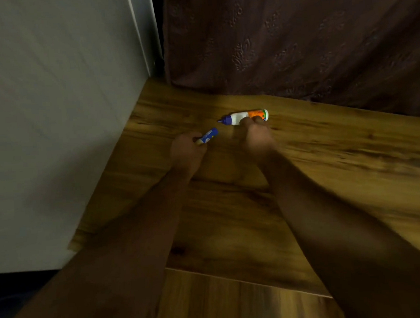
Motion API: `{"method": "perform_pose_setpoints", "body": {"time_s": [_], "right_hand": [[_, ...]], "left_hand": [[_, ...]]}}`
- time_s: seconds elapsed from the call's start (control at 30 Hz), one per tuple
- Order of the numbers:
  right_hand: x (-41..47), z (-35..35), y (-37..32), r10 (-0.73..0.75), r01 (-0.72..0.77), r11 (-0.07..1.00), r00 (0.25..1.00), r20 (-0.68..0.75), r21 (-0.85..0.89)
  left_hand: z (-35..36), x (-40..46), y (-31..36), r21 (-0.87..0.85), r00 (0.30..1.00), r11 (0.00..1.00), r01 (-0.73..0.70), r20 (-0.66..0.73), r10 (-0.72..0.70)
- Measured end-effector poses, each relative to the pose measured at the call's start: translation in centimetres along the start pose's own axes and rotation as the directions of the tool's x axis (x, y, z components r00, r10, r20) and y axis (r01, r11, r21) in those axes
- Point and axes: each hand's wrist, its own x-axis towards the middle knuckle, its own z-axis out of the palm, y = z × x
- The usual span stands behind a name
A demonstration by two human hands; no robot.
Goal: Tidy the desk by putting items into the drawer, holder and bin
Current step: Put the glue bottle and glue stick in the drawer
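Wooden desk (326, 167), 2 hands, 1 glue stick (207, 135) in L hand (185, 149), 1 glue bottle (244, 117) under R hand (256, 137)

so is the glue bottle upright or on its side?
On its side: the glue bottle lies flat on the desk, nozzle pointing left, right hand gripping it.

White-and-orange glue bottle (247, 116) with blue cap; blue stick (208, 135); brown wood-grain desk (325, 152).

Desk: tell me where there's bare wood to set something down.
Bare desk lies right of the right hand, out toward the curtain. More lies near the wall, beyond the left hand. It's crowded mid-desk: the left hand grips a glue stick and the right grips a glue bottle.
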Motion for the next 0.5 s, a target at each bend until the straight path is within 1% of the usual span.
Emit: {"method": "perform_pose_setpoints", "body": {"time_s": [0.13, 0.33, 0.43, 0.5], "right_hand": [[2.7, -1.0, 0.5, -0.048, 0.05, 0.992, 0.999, 0.015, -0.114], [5.8, -0.7, 1.1, -0.049, 0.075, 0.982, 0.988, 0.149, -0.173], [5.9, -0.1, 1.0, -0.02, 0.052, 0.977, 0.988, 0.153, -0.206], [5.3, -0.1, 0.8, -0.003, 0.031, 0.961, 0.995, 0.102, -0.274]], "left_hand": [[-1.0, -0.2, 0.3, -0.168, 0.996, 0.983, 0.069, -0.035, -0.076], [-1.7, -1.0, 0.6, -0.275, 0.989, 0.953, 0.129, -0.032, -0.143], [-1.6, -1.5, 0.5, -0.319, 0.984, 0.931, 0.178, 0.04, -0.175], [-1.5, -1.8, 0.3, -0.388, 0.975, 0.894, 0.223, 0.088, -0.205]]}}
